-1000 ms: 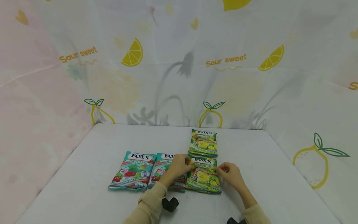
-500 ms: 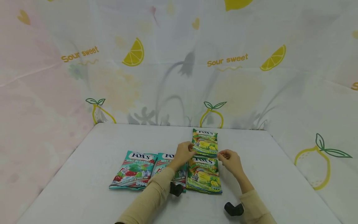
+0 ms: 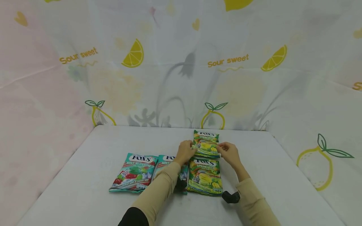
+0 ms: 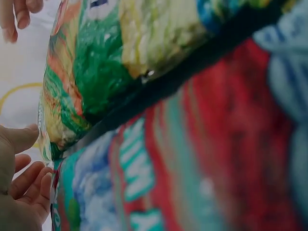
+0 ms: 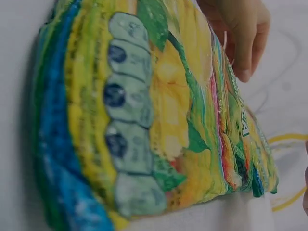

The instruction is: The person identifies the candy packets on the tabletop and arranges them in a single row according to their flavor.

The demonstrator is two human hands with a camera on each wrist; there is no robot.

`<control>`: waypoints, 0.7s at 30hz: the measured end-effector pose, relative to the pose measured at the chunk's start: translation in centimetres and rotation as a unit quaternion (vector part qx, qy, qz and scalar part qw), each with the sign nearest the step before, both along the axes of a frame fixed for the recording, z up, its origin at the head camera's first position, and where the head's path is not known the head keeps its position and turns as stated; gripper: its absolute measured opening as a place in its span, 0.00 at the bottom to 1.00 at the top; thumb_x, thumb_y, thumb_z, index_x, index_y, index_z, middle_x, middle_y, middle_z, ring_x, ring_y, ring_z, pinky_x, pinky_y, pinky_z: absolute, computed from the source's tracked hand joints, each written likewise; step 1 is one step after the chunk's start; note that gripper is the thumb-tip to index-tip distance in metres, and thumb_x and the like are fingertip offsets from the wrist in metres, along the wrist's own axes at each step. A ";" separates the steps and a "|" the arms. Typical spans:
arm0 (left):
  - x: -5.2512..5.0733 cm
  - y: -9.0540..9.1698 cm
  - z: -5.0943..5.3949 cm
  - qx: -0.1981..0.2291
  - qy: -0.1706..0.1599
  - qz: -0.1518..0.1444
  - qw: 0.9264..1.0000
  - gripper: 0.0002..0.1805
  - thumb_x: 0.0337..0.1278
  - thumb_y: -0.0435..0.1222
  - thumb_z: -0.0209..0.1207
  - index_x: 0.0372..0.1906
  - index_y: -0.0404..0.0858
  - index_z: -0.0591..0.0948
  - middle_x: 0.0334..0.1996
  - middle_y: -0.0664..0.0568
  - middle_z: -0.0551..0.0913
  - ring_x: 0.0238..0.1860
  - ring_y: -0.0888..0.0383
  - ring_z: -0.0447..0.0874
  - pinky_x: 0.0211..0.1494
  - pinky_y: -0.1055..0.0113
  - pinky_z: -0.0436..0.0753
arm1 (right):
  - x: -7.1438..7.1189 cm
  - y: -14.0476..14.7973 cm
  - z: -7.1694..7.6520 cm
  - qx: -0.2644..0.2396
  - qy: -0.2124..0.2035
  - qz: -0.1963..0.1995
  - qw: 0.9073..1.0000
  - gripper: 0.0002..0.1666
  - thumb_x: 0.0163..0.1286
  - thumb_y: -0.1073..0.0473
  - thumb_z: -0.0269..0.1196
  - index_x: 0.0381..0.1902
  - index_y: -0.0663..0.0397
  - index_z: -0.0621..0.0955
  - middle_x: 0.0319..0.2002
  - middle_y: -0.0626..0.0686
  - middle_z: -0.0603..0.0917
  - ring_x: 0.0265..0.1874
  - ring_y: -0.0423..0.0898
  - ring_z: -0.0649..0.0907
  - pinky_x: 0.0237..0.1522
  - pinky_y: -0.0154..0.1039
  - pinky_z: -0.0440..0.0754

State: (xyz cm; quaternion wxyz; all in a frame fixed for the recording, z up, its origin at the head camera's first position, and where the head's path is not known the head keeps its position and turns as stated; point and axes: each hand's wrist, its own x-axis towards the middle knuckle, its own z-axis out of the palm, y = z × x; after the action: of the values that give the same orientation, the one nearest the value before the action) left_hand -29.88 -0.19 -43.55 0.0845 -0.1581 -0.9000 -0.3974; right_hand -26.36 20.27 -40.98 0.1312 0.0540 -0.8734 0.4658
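In the head view, a green-yellow Fox's Spring Tea candy bag (image 3: 206,141) lies at the table's far side. My left hand (image 3: 185,152) is at its left edge, thumb and fingers apart. On the opposite edge, my right hand (image 3: 230,154) touches the bag with its fingertips. A second Spring Tea candy bag (image 3: 205,179) lies directly in front, seen close up in the right wrist view. Left of it are two teal Mint Blossom candy bags, one (image 3: 135,172) in full view and one (image 3: 167,160) partly covered by my left forearm. The left wrist view shows relaxed left fingers (image 4: 31,185).
The bags lie on a white-covered table (image 3: 93,175). A lemon-print cloth (image 3: 169,78) rises behind it and at both sides. Black curved pieces (image 3: 231,197) sit at both wrists.
Both hands have moved away from the nearer Spring Tea bag, up to the sides of the far one. The bags show hardly any shift.
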 end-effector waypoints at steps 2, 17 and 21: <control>-0.2 -0.2 -0.1 0.000 -0.004 -0.001 1.000 0.18 0.54 0.34 0.64 0.46 0.25 0.78 0.41 0.37 0.80 0.43 0.44 0.79 0.43 0.56 0.79 | -0.3 0.0 0.0 0.003 0.000 0.005 1.000 0.10 0.66 0.65 0.60 0.37 0.70 0.81 0.27 0.62 0.83 0.25 0.55 0.81 0.23 0.32 0.76; -1.5 0.3 0.2 -0.011 -0.050 0.018 0.999 0.19 0.54 0.33 0.62 0.47 0.22 0.78 0.45 0.32 0.80 0.48 0.40 0.79 0.48 0.54 0.79 | -2.3 0.8 -0.4 0.021 -0.030 0.004 0.999 0.13 0.66 0.63 0.60 0.39 0.73 0.80 0.30 0.66 0.83 0.18 0.40 0.77 0.24 0.34 0.77; -1.5 0.5 -0.2 -0.008 -0.052 0.035 0.998 0.20 0.53 0.33 0.63 0.46 0.21 0.78 0.44 0.32 0.81 0.46 0.39 0.80 0.47 0.53 0.80 | -2.8 1.0 -0.7 0.015 -0.048 -0.010 0.999 0.15 0.66 0.61 0.61 0.41 0.71 0.80 0.32 0.65 0.83 0.19 0.41 0.78 0.26 0.34 0.79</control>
State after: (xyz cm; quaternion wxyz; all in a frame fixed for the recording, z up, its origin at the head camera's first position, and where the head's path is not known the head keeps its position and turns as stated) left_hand -31.37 0.28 -43.74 0.0504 -0.1068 -0.9111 -0.3949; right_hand -29.12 21.26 -41.64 0.0927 0.0249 -0.8859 0.4538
